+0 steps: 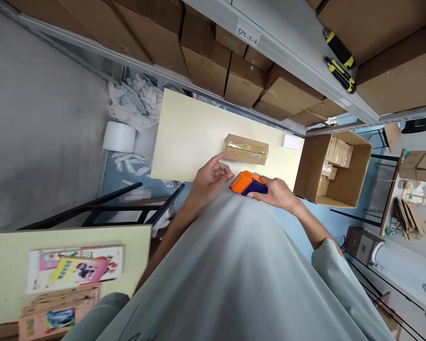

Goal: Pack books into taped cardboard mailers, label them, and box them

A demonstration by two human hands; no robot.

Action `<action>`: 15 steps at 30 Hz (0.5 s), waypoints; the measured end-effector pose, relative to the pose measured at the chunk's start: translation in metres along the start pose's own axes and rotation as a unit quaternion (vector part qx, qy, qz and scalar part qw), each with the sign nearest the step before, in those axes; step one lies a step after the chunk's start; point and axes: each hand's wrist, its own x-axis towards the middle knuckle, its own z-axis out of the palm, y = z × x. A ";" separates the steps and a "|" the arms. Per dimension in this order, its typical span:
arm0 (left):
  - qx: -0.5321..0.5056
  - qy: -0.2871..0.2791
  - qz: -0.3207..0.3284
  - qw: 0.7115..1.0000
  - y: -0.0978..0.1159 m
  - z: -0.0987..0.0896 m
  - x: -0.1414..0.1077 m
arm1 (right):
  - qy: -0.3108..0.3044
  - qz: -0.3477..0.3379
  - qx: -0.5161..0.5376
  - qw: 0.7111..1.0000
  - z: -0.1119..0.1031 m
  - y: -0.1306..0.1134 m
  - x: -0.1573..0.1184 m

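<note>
My right hand (279,192) is closed around an orange and dark blue block-shaped device (247,182), held just in front of my shirt at the table's near edge. Its exact kind cannot be made out. Close to the device's left side is my left hand (211,178), its index finger stretched out and the other fingers loosely bent, with nothing visible in it. A long cardboard box (246,149) with shiny tape along its face lies on the pale yellow table (188,128), just beyond my hands. A small white stack (291,141) sits toward the table's right end.
A large open carton (308,166) holding several small boxes stands at the table's right end. Shelves with cardboard boxes (206,61) run behind, with two yellow-black utility knives (341,73) on one. Booklets (81,270) lie on a side table, lower left. White scraps (138,102) are piled left.
</note>
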 end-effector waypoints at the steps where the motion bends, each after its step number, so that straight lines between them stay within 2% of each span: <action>1: -0.010 0.003 -0.004 1.000 -0.002 -0.003 0.001 | -0.010 -0.001 0.000 1.000 -0.003 0.001 0.002; 4: -0.041 0.010 -0.013 0.999 -0.007 -0.011 0.010 | -0.040 -0.004 0.018 0.999 -0.016 0.003 0.008; 8: -0.069 0.008 -0.015 0.997 -0.009 -0.021 0.027 | -0.052 -0.015 0.053 0.997 -0.042 -0.001 0.019; 12: -0.091 0.010 -0.011 0.996 -0.011 -0.027 0.043 | -0.121 -0.021 0.147 0.981 -0.066 -0.007 0.033; 15: -0.116 0.016 -0.021 0.993 -0.018 -0.037 0.057 | -0.143 -0.006 0.135 0.980 -0.075 -0.007 0.044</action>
